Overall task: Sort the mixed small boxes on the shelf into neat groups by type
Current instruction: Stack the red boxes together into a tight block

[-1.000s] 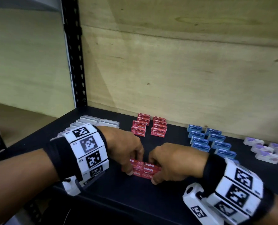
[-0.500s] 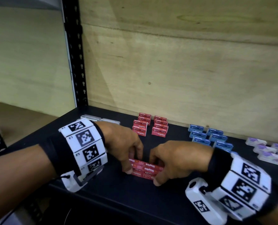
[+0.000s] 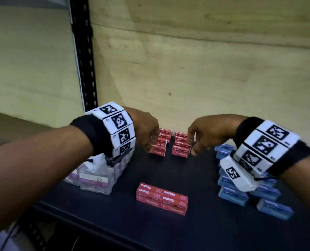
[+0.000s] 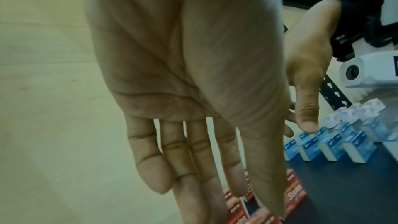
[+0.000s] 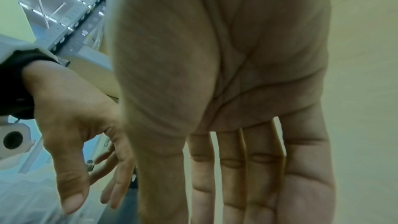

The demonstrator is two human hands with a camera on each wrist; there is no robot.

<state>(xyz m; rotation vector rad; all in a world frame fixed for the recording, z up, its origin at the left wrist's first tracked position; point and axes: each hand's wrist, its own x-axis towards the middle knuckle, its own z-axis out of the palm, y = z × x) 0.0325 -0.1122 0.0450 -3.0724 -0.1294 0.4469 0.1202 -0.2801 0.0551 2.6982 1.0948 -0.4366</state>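
Observation:
Two columns of red staple boxes [image 3: 168, 144] stand at the back of the dark shelf [image 3: 196, 178]. My left hand [image 3: 148, 144] hangs over the left column and my right hand [image 3: 192, 144] over the right one. Whether the fingertips touch the boxes I cannot tell. In the left wrist view my left hand [image 4: 204, 185] shows straight fingers above red boxes [image 4: 295, 193]. The right wrist view shows my right hand [image 5: 237, 185] flat and holding nothing. A neat block of red staple boxes [image 3: 161, 198] lies alone nearer the front edge.
Blue boxes [image 3: 237, 194] stand in rows at the right, under my right wrist. Clear boxes with purple labels [image 3: 96, 178] sit at the left, under my left wrist. A plywood wall [image 3: 205, 78] closes the back, and a black perforated post [image 3: 83, 51] stands at the rear left.
Both hands have let go of the front block of red boxes and moved back to the two rear red columns. The block stays where it was pressed together.

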